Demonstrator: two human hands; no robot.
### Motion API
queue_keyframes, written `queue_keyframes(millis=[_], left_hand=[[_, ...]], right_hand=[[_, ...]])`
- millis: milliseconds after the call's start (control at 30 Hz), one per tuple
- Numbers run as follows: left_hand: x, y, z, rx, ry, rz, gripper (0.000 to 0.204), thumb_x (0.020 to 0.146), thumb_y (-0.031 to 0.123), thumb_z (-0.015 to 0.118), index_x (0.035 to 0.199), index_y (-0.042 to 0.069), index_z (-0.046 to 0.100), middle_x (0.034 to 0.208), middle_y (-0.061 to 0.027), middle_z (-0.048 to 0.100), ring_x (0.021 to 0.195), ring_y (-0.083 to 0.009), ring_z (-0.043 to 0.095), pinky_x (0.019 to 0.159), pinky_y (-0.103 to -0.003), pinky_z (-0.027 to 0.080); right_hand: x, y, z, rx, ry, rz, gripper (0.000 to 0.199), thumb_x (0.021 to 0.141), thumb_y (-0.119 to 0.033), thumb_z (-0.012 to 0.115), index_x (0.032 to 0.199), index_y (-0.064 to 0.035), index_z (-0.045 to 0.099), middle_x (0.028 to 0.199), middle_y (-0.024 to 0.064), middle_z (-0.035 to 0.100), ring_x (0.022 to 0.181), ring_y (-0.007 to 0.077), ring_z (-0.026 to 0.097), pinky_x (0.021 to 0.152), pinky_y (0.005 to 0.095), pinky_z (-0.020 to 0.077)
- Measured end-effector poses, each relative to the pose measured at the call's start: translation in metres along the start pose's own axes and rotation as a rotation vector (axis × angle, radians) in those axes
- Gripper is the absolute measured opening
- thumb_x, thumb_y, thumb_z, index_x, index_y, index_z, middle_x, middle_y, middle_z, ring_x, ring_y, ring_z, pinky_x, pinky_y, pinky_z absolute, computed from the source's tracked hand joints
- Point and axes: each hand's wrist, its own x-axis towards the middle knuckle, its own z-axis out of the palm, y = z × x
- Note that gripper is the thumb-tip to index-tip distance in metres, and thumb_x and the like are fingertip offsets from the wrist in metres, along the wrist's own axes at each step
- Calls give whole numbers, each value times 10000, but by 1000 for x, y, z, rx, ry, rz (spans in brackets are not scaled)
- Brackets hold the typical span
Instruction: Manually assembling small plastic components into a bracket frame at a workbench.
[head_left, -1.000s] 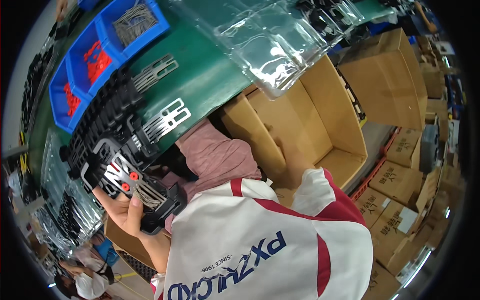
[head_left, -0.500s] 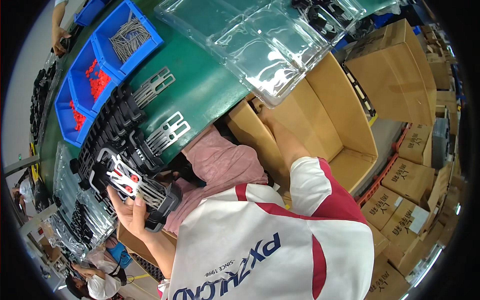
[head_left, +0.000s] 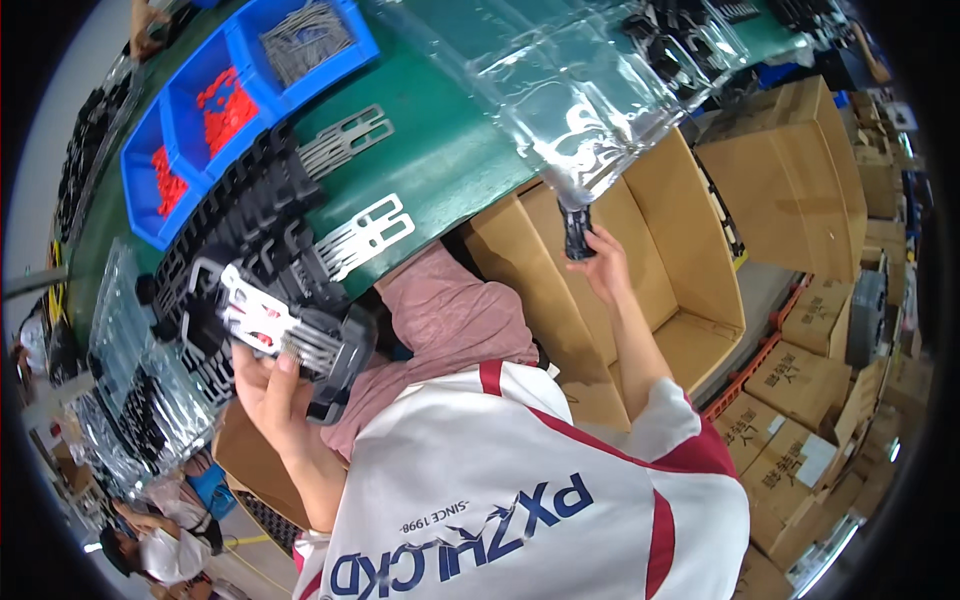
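Note:
My left hand (head_left: 268, 400) is closed around a black plastic assembly (head_left: 345, 362) fitted with silver metal plates and springs. Red pieces show through slots in the topmost silver plate (head_left: 258, 312), and motion blurs it somewhat. On the right, my right hand (head_left: 608, 268) pinches a small black plastic part (head_left: 577, 232) just below the near corner of a clear plastic tray (head_left: 575, 140). Just beyond my left hand, a row of black brackets (head_left: 235, 200) lies along the table, with slotted metal plates (head_left: 365, 235) sticking out of it.
Blue bins (head_left: 262, 85) on the green table (head_left: 440, 140) hold red pieces and metal springs or pins. An open cardboard box (head_left: 690, 325) stands under the tray's corner. More black parts (head_left: 670, 45) fill the far tray. Stacked cartons (head_left: 800, 360) line the right; other people work at left.
My right hand has come up from the open box's edge and now shows a black part in its fingers. My left hand keeps its assembly, slightly higher in view.

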Motion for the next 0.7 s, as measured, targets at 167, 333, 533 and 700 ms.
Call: queue_keyframes(millis=[167, 333, 533, 700], left_hand=[[-3, 6, 13, -201, -3, -69, 398, 832, -57, 539, 1219, -64, 448, 816, -89, 655, 655, -116, 598, 674, -194, 477], [-12, 6, -2, -184, 101, -14, 338, 829, 10, 557, 1151, -60, 482, 685, -46, 608, 534, -79, 539, 569, -155, 430], [-26, 7, -28, -288, 178, 41, 313, 830, -18, 547, 1136, -58, 493, 731, -79, 632, 537, -96, 550, 572, -170, 445], [-35, -12, -57, -332, 243, 120, 287, 834, -39, 531, 1120, -53, 507, 812, -113, 656, 594, -118, 593, 603, -184, 469]], right_hand=[[-77, -32, 68, 189, -353, 112, 427, 923, -162, 459, 1299, 31, 393, 1091, 237, 581, 745, 331, 648, 528, 316, 556], [-101, -41, 155, 356, -603, 150, 481, 933, -161, 431, 1363, 25, 324, 1134, 231, 564, 751, 316, 641, 522, 310, 532], [-73, -83, 222, -503, -155, -603, 399, 889, -189, 594, 1212, 35, 526, 915, 113, 631, 728, 175, 603, 608, 216, 449], [-39, -113, 241, -637, 53, -885, 365, 890, -255, 620, 1136, 12, 582, 791, 67, 653, 690, 171, 611, 632, 208, 468]])
